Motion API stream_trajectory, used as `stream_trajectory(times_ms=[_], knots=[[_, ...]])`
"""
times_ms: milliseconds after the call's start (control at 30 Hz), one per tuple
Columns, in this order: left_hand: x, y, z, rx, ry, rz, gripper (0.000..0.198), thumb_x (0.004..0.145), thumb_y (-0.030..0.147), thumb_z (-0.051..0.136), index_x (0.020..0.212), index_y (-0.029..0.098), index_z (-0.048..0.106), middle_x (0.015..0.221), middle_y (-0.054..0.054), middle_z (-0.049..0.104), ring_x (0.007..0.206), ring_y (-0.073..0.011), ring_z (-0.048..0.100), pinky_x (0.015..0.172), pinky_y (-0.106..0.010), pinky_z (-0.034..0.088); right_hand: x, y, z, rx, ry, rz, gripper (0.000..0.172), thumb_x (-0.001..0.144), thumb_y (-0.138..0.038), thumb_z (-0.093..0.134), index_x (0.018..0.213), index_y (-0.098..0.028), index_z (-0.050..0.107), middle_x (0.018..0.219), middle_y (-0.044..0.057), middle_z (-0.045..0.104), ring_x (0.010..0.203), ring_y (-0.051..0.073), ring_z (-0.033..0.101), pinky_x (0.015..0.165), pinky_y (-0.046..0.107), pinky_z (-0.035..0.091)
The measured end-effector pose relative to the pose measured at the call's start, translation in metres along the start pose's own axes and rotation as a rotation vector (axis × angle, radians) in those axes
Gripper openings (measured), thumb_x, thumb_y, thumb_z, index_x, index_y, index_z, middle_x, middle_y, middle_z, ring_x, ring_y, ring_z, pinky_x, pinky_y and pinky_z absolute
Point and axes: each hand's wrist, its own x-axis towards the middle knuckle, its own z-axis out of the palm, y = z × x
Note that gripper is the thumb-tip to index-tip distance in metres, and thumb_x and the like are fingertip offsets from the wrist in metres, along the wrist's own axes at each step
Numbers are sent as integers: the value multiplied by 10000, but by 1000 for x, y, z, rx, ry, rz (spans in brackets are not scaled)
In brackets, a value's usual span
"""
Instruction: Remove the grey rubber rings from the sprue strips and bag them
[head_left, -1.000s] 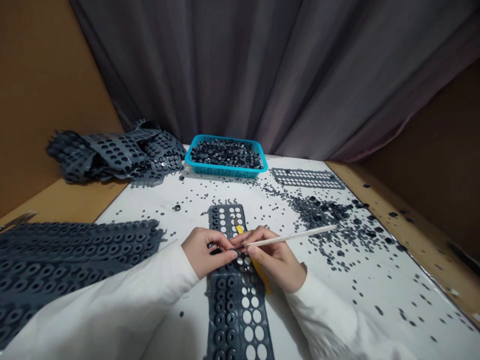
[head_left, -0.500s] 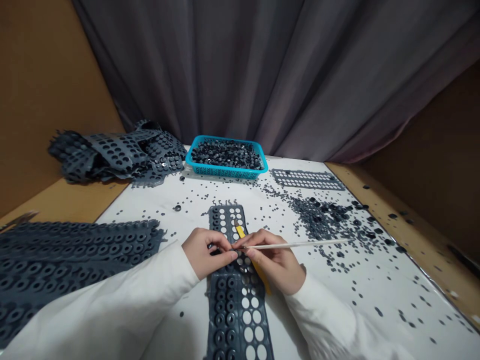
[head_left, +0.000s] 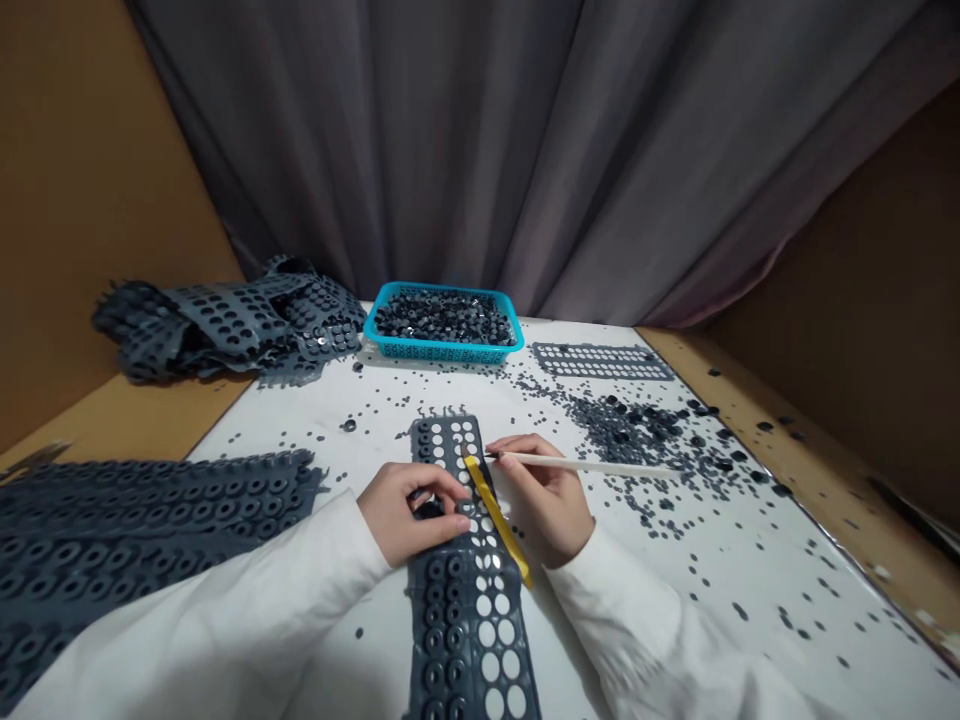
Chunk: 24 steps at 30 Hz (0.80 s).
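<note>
Compared with half a second ago, can see the right hand point(head_left: 551, 495) drawn back to the right, no longer meeting the left hand point(head_left: 409, 512) at the fingertips. Can now see almost the whole yellow strip point(head_left: 496, 520), before partly covered by the right fingers, lying slantwise along the right side of the perforated mat point(head_left: 466, 605). Cannot make out any small piece between the left fingertips, nor the palm side of either hand. Must note also the near end of the mat, cut off by the lower border, and the studded sheets point(head_left: 161, 505), cut off at left and partly hidden behind the left sleeve point(head_left: 247, 600). Can find the mat under the left hand and just left of the right one, running toward the lower border. Can see the left thumb and forefinger pinching the mat, and the right fingers gripping a white stick point(head_left: 600, 466), with its dark tip near the mat's edge.
</note>
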Motion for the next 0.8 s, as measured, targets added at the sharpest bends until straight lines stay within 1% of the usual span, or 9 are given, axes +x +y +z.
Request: stream_trajectory(times_ms=[67, 133, 267, 367, 467, 567, 633, 733, 800], knots=[[0, 0, 0, 6, -5, 24, 226, 616, 295, 690, 780, 138, 683, 618, -15, 642, 526, -101, 435, 507, -222, 312, 3, 3, -2, -21, 71, 27, 135, 775, -313, 626, 775, -183, 591, 732, 13, 607, 699, 156, 564, 629, 261, 448], [0, 0, 0, 6, -8, 33, 231, 617, 301, 692, 784, 141, 685, 632, -18, 646, 536, -104, 437, 519, -224, 322, 6, 4, -6, -60, 101, 35, 148, 763, -316, 625, 740, -179, 574, 650, -10, 549, 604, 133, 508, 556, 242, 409], [-1, 2, 0, 12, -11, 38, 228, 615, 303, 690, 784, 150, 686, 647, -15, 646, 540, -103, 428, 537, -228, 332, 15, 4, -15, -147, 97, 29, 139, 753, -307, 615, 761, -189, 543, 615, -26, 521, 556, 124, 479, 522, 234, 387], [-1, 3, 0, 15, -7, 46, 220, 615, 297, 686, 781, 153, 686, 649, -14, 645, 536, -100, 417, 538, -228, 329, 20, 4, -22, -169, 84, 48, 192, 787, -369, 581, 838, -188, 541, 589, -21, 551, 524, 131, 497, 516, 245, 401], [-1, 2, 0, 18, 0, 44, 232, 611, 297, 686, 794, 156, 690, 651, -16, 647, 534, -100, 404, 529, -226, 324, 19, 0, -24, -189, -1, 68, 314, 864, -459, 440, 934, -179, 563, 507, -27, 538, 447, 130, 481, 468, 245, 388], [-1, 1, 0, 14, 7, 22, 241, 606, 312, 692, 784, 150, 690, 641, -18, 652, 524, -97, 396, 524, -227, 323, 11, -9, -20, -303, -100, -8, 361, 858, -476, 442, 744, -176, 606, 497, -18, 525, 466, 122, 485, 470, 233, 381], [-1, 0, 0, -2, 3, 8, 242, 607, 330, 694, 764, 146, 690, 626, -19, 650, 517, -98, 410, 521, -229, 320, 4, -16, -15, -333, -199, -99, 319, 818, -449, 523, 699, -170, 623, 485, -19, 526, 450, 112, 467, 452, 225, 366], [0, -2, 1, -29, -8, 16, 239, 613, 335, 690, 746, 137, 692, 602, -17, 640, 507, -94, 418, 508, -226, 304, -5, -23, -7, -314, -350, -266, 203, 749, -354, 644, 833, -173, 679, 482, -16, 572, 392, 97, 440, 412, 223, 346], [1, -4, 2, -32, -7, 17, 234, 619, 329, 689, 748, 134, 695, 590, -13, 635, 496, -88, 406, 497, -222, 293, -7, -23, -3, -315, -390, -360, 195, 743, -312, 662, 887, -186, 698, 569, 24, 656, 411, 106, 492, 430, 230, 382]])
